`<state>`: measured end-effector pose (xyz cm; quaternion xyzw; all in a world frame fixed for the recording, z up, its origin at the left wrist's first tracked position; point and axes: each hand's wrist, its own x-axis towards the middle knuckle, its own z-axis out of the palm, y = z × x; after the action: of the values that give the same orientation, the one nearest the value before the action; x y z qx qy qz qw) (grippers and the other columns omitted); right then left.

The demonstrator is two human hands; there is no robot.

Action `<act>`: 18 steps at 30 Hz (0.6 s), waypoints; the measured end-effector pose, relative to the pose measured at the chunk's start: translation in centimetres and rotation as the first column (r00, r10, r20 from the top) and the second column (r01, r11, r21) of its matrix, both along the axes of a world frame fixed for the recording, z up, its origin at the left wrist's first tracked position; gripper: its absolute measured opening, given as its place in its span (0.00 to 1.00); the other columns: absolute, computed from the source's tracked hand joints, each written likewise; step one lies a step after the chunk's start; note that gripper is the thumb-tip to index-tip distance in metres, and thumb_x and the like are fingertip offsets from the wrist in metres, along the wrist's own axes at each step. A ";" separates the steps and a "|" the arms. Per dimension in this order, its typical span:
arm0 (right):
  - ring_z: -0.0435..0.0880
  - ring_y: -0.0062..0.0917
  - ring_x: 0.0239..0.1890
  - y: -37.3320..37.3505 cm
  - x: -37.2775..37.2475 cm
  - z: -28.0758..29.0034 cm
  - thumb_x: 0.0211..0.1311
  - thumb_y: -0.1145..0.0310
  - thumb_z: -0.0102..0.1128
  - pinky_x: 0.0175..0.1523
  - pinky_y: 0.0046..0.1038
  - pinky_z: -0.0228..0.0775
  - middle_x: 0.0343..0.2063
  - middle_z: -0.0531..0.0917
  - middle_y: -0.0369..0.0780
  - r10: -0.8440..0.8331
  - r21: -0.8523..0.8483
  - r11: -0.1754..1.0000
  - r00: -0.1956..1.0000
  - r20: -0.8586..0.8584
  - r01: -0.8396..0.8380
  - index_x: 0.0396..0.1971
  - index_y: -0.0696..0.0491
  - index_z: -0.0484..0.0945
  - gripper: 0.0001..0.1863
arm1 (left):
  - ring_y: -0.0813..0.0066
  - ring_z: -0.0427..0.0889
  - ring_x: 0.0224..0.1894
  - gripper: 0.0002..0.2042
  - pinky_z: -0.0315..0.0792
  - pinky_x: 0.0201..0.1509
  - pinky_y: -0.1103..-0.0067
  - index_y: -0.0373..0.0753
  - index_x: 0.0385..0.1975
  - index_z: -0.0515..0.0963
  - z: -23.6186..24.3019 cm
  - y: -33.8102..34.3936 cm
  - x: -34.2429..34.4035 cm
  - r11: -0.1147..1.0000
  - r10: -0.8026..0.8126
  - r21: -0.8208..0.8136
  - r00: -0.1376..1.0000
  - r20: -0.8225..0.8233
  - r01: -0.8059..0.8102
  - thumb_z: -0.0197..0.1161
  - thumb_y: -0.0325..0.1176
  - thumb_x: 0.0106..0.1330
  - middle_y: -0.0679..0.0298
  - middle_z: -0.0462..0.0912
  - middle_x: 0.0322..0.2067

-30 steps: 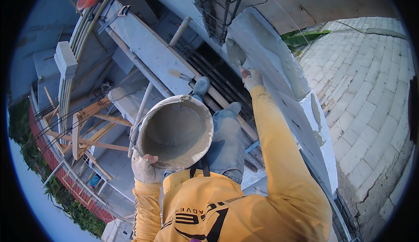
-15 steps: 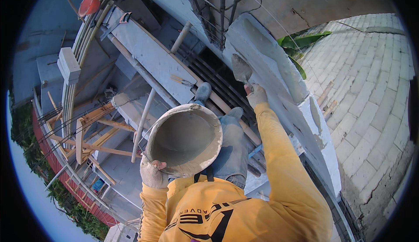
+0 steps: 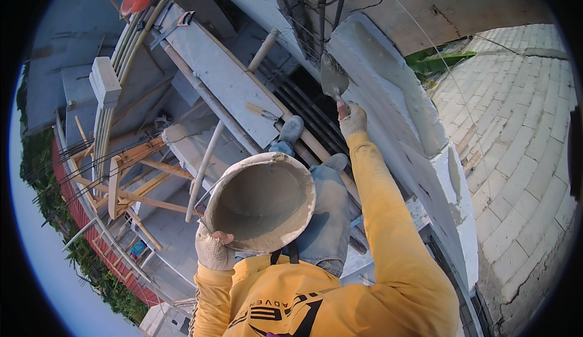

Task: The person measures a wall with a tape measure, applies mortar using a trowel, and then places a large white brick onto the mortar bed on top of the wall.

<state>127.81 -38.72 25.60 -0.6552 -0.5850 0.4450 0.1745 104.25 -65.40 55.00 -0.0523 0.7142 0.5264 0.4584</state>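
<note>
In a pale knit glove, my left hand (image 3: pixel 214 249) grips the near left rim of a round bucket (image 3: pixel 306 227) crusted with mortar. Wet grey mortar (image 3: pixel 261 206) lies inside it. My gloved right hand (image 3: pixel 352 120), at the end of an outstretched arm, is closed around the handle of a trowel (image 3: pixel 334 79). The trowel's grey-smeared blade points away from me, beside the far end of a white block wall (image 3: pixel 395 124). A layer of mortar (image 3: pixel 388 82) coats the wall's top. Whether the blade touches the block I cannot tell.
My shoes stand on poles beside a long board (image 3: pixel 225 75), which bears a wooden-handled tool (image 3: pixel 262 111) and a handsaw (image 3: pixel 182 20). Steel rebar (image 3: pixel 322 9) rises past the wall's far end. A taut string (image 3: pixel 437 51) runs above it. Timber framing (image 3: pixel 121 185) stands lower left.
My right hand and the trowel have drawn slightly back from the mortar-topped block, and the blade has turned more edge-up. The view has shifted a little; my left hand keeps its grip on the bucket.
</note>
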 end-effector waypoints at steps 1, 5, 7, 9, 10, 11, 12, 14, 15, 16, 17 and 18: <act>0.83 0.43 0.29 -0.2 0.2 0.1 0.65 0.50 0.56 0.37 0.39 0.73 0.23 0.82 0.48 0.013 0.027 1.000 0.999 0.030 -0.014 0.30 0.58 0.79 0.23 | 0.80 0.79 0.31 0.26 0.77 0.33 0.86 0.34 0.58 0.71 -0.1 -0.2 -0.3 1.000 -0.013 -0.003 1.000 -0.003 0.013 0.59 0.21 0.55 0.66 0.80 0.40; 0.84 0.44 0.31 -1.6 3.0 -0.8 0.65 0.50 0.56 0.38 0.39 0.74 0.25 0.83 0.49 -0.006 0.088 0.996 0.997 0.081 -0.001 0.32 0.59 0.79 0.23 | 0.79 0.79 0.32 0.26 0.77 0.34 0.85 0.34 0.58 0.70 0.1 0.2 -0.3 0.999 -0.054 -0.002 0.999 -0.002 0.054 0.58 0.21 0.55 0.66 0.80 0.41; 0.84 0.45 0.33 -2.1 3.9 2.5 0.65 0.49 0.56 0.39 0.39 0.74 0.26 0.83 0.50 0.068 -0.005 0.998 0.992 0.105 -0.068 0.34 0.60 0.80 0.25 | 0.79 0.79 0.33 0.26 0.77 0.34 0.85 0.35 0.58 0.71 0.1 -0.1 -0.2 0.999 -0.020 0.040 0.999 0.032 0.018 0.58 0.21 0.55 0.66 0.80 0.42; 0.83 0.47 0.37 -4.0 5.5 5.7 0.65 0.50 0.56 0.43 0.40 0.74 0.30 0.84 0.52 0.094 0.034 0.994 0.977 0.192 -0.103 0.38 0.61 0.80 0.24 | 0.79 0.79 0.34 0.27 0.77 0.35 0.85 0.35 0.58 0.70 0.1 -0.2 -0.5 0.997 -0.030 0.069 0.997 0.069 0.025 0.59 0.20 0.54 0.65 0.80 0.42; 0.83 0.47 0.38 -5.4 6.5 6.6 0.65 0.52 0.55 0.44 0.40 0.74 0.31 0.83 0.52 0.124 0.016 0.992 0.979 0.163 -0.128 0.39 0.61 0.79 0.23 | 0.79 0.79 0.35 0.28 0.77 0.35 0.84 0.35 0.58 0.70 -0.1 -0.4 -0.8 0.996 -0.048 0.076 0.995 0.082 0.042 0.60 0.18 0.52 0.65 0.80 0.43; 0.83 0.47 0.39 -6.6 7.4 7.7 0.65 0.54 0.55 0.44 0.41 0.74 0.32 0.83 0.52 0.154 0.003 0.988 0.979 0.131 -0.156 0.40 0.60 0.79 0.22 | 0.79 0.79 0.37 0.29 0.78 0.35 0.84 0.35 0.58 0.70 -0.2 -0.5 -1.2 0.995 -0.066 0.086 0.994 0.090 0.058 0.60 0.17 0.51 0.64 0.80 0.43; 0.82 0.47 0.40 -7.5 7.8 8.8 0.64 0.55 0.55 0.45 0.41 0.74 0.33 0.83 0.52 0.185 -0.007 0.983 0.978 0.095 -0.185 0.41 0.60 0.78 0.20 | 0.79 0.80 0.36 0.28 0.78 0.36 0.84 0.35 0.58 0.70 -0.5 -0.6 -1.5 0.993 -0.067 0.106 0.992 0.111 0.056 0.60 0.18 0.53 0.64 0.80 0.44; 0.82 0.48 0.41 -9.2 8.2 12.1 0.63 0.59 0.56 0.45 0.43 0.73 0.35 0.82 0.52 0.185 0.025 0.982 0.979 0.087 -0.188 0.42 0.60 0.76 0.18 | 0.79 0.81 0.35 0.25 0.79 0.37 0.83 0.37 0.58 0.71 -0.7 -0.5 -1.9 0.989 -0.070 0.140 0.986 0.150 0.049 0.58 0.21 0.56 0.65 0.81 0.44; 0.81 0.48 0.41 -9.7 8.0 14.0 0.62 0.61 0.56 0.45 0.43 0.73 0.35 0.81 0.52 0.188 0.039 0.981 0.979 0.080 -0.192 0.43 0.60 0.76 0.18 | 0.74 0.82 0.38 0.25 0.80 0.40 0.80 0.36 0.57 0.72 -0.3 -0.1 -2.1 0.979 -0.023 0.200 0.960 0.280 -0.035 0.56 0.19 0.55 0.64 0.81 0.45; 0.81 0.49 0.40 -10.0 7.7 15.5 0.61 0.62 0.57 0.44 0.44 0.73 0.35 0.81 0.52 0.168 0.131 0.974 0.979 0.113 -0.182 0.44 0.60 0.74 0.18 | 0.75 0.82 0.37 0.25 0.79 0.40 0.81 0.36 0.57 0.72 0.3 0.8 -1.8 0.984 -0.062 0.179 0.967 0.245 0.017 0.56 0.20 0.55 0.65 0.81 0.45; 0.81 0.50 0.39 -10.2 7.0 17.0 0.60 0.63 0.58 0.44 0.44 0.73 0.35 0.81 0.52 0.142 0.225 0.959 0.980 0.143 -0.172 0.45 0.60 0.73 0.18 | 0.75 0.81 0.37 0.25 0.79 0.39 0.81 0.37 0.57 0.72 1.2 2.0 -1.3 0.984 -0.105 0.160 0.973 0.207 0.072 0.56 0.20 0.55 0.65 0.81 0.45; 0.81 0.50 0.39 -10.2 6.1 18.4 0.59 0.63 0.59 0.43 0.45 0.73 0.35 0.81 0.52 0.115 0.315 0.935 0.979 0.171 -0.165 0.45 0.60 0.72 0.19 | 0.75 0.81 0.37 0.25 0.79 0.39 0.81 0.37 0.57 0.72 1.9 2.8 -1.3 0.983 -0.147 0.137 0.975 0.168 0.124 0.56 0.20 0.55 0.65 0.81 0.44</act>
<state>133.95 -48.89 44.05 -0.6054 -0.7073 0.3024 0.2043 102.94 -62.59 56.90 -0.0208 0.6378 0.5312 0.5573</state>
